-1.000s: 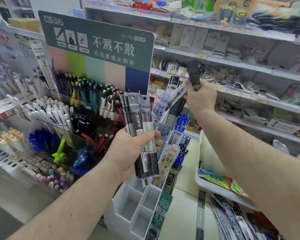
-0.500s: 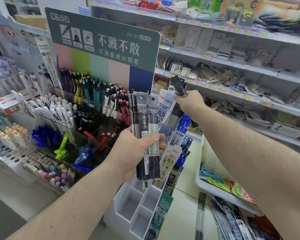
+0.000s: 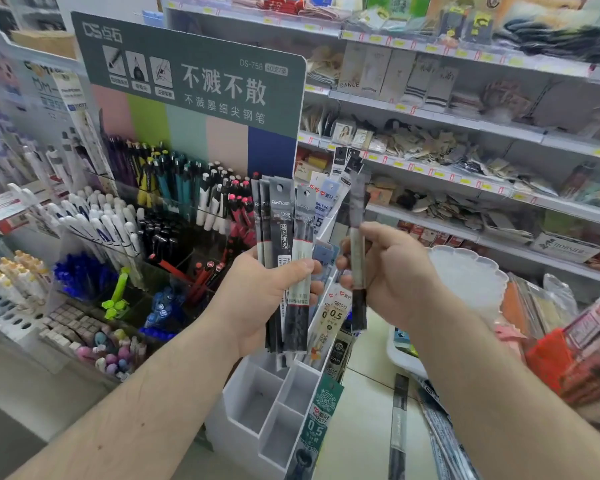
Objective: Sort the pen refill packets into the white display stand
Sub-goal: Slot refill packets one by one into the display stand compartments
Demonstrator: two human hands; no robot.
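The left hand [image 3: 257, 292] grips a fan of long black-and-grey refill packets [image 3: 286, 258] above the white compartmented plastic display stand [image 3: 257, 403]; the right hand [image 3: 392, 275] pinches one blurred dark packet [image 3: 358, 244] upright beside them.

2 bare forearms reach in from the bottom edge of the head view, 1 from the lower left corner and 1 from the lower right. No sleeve, cuff or glove shows on either arm up to where it leaves the picture. Fine hair lies along both forearms. The left hand [image 3: 262, 299] and the right hand [image 3: 392, 275] carry no ring, watch or band on the parts that show. The nails that can be seen look short and plain. The right hand is slightly smeared with blur, so finer detail there cannot be told.
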